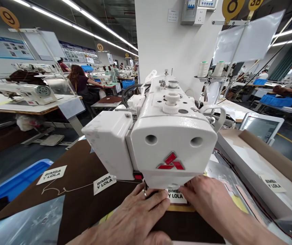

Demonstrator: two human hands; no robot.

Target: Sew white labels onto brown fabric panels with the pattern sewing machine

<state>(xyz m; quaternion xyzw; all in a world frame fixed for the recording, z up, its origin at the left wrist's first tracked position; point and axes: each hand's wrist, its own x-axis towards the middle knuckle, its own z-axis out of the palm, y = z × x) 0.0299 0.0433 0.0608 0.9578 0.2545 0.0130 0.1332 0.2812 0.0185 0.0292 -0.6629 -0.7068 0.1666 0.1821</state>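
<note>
A white sewing machine (173, 136) with a red three-diamond badge stands right in front of me. Under its head lies a white fabric label (177, 198) printed "BIMBA Y LOLA", on dark brown fabric (80, 170). My left hand (138, 209) rests flat with fingers stretched, its tips at the label's left side. At the right edge of that label, my right hand (204, 195) has its fingers bent and closed on it. The machine head hides the needle and some fingertips. Two more such labels, a tilted one (51, 174) and a nearer one (105, 183), lie on the fabric, joined by thread.
A long open cardboard box (253, 163) with a label inside stands at the right, before a tablet screen (263, 126). Clear plastic (33, 221) covers the front left, near a blue bin (15, 187). Thread cones (202, 69) stand behind; people work at other tables.
</note>
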